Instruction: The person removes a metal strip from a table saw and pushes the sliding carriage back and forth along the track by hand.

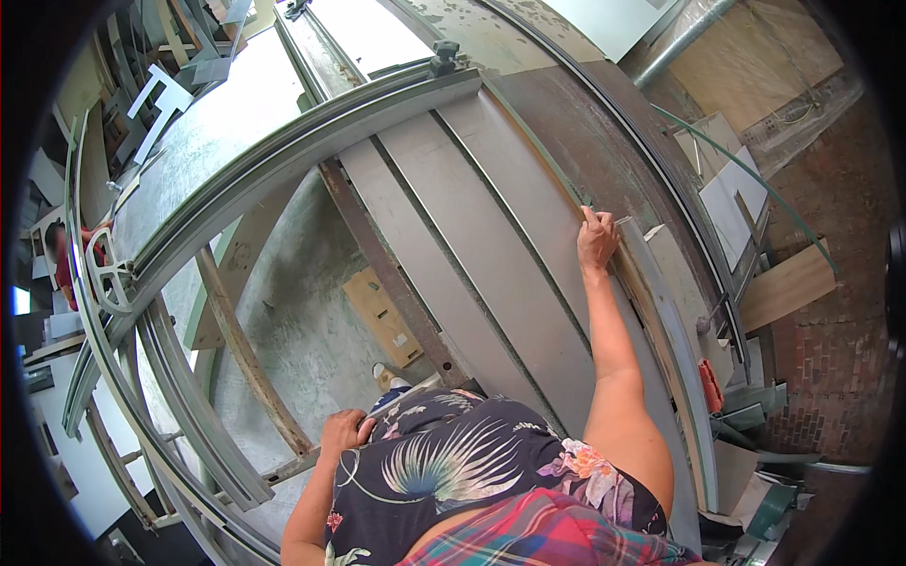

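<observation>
The grey counter (491, 255) with dark grooves fills the middle of the frame. A long metal rail (311, 137) crosses from the left to the upper middle. The thin strip (532, 141) lies along the counter's right side, upper right of centre. At its lower end, my right hand (596, 240) has the fingers bent and pinching. My left hand (345, 432), lower middle, is loosely curled; whether it holds something, I cannot tell.

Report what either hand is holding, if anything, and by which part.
The right hand is at the nearer visible end of a narrow strip; whether it grips cannot be told. The left hand shows nothing held.
</observation>
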`<state>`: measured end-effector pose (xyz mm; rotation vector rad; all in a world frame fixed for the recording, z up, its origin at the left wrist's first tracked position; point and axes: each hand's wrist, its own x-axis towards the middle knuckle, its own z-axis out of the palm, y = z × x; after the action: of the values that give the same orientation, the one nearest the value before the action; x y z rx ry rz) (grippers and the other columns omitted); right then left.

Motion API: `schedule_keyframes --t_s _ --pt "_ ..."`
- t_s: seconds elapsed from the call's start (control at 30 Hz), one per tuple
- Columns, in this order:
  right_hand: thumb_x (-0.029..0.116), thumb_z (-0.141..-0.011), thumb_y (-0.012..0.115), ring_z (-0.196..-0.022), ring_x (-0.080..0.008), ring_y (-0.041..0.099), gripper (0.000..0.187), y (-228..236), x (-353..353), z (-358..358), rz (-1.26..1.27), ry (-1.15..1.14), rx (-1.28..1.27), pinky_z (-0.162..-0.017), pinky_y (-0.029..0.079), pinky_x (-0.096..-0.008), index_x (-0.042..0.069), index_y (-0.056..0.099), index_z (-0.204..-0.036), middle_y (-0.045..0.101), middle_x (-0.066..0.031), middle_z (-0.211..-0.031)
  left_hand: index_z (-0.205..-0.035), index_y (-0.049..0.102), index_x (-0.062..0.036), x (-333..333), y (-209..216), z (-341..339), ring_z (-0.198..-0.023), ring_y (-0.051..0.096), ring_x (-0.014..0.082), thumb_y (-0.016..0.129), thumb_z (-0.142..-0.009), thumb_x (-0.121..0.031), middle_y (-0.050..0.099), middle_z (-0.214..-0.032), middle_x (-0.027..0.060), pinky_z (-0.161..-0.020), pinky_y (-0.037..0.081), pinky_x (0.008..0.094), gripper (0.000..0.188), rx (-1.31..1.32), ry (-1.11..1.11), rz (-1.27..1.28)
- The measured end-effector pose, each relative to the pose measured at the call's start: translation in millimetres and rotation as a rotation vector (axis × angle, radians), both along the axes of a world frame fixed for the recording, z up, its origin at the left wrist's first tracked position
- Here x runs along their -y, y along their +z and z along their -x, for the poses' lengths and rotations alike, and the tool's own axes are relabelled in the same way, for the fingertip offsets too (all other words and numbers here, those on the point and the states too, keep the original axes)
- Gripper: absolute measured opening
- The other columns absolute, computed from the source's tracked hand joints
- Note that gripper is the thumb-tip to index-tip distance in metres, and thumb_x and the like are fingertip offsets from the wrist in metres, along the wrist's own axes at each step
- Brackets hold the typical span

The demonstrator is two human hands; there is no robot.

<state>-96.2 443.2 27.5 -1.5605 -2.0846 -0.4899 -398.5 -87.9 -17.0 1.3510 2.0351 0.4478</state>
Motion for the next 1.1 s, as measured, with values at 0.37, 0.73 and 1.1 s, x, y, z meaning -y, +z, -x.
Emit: schedule_keyframes --t_s 0.37,0.73,1.1 --pt "0.011 -0.078 0.064 -0.089 -0.0246 0.058 0.014 4.1 -7.3 14.6 -0.008 0.003 -0.037 -0.072 0.047 -0.0428 0.02 0.067 -0.089 0.058 -0.0015 -0.092 -0.082 0.065 -0.0096 1.7 -1.0 -0.1 -0.072 0.061 0.0337 0.056 -0.082 -0.044 0.063 -0.075 0.0141 -0.066 0.046 0.0426 0.036 -0.002 0.007 -0.008" --pt "0.018 -0.071 0.074 -0.093 -0.022 0.056 0.019 22.2 -28.0 40.0 0.063 0.117 0.078 -0.076 0.044 -0.042 0.015 0.056 -0.076 0.058 0.0003 -0.09 -0.08 0.066 -0.01 2.4 -2.6 0.8 -0.067 0.061 0.0326 0.057 -0.082 -0.044 0.063 -0.073 0.0124 -0.062 0.048 0.0413 0.036 -0.029 0.002 -0.043" --pt "0.021 -0.07 0.074 -0.09 -0.0226 0.058 0.02 23.1 -52.0 64.8 0.071 0.125 0.143 -0.074 0.044 -0.042 0.015 0.056 -0.074 0.059 -0.0008 -0.084 -0.08 0.066 -0.0103 3.3 -6.8 2.0 -0.068 0.062 0.0315 0.057 -0.082 -0.046 0.064 -0.072 0.0118 -0.061 0.048 0.0404 0.037 -0.026 0.005 -0.052"
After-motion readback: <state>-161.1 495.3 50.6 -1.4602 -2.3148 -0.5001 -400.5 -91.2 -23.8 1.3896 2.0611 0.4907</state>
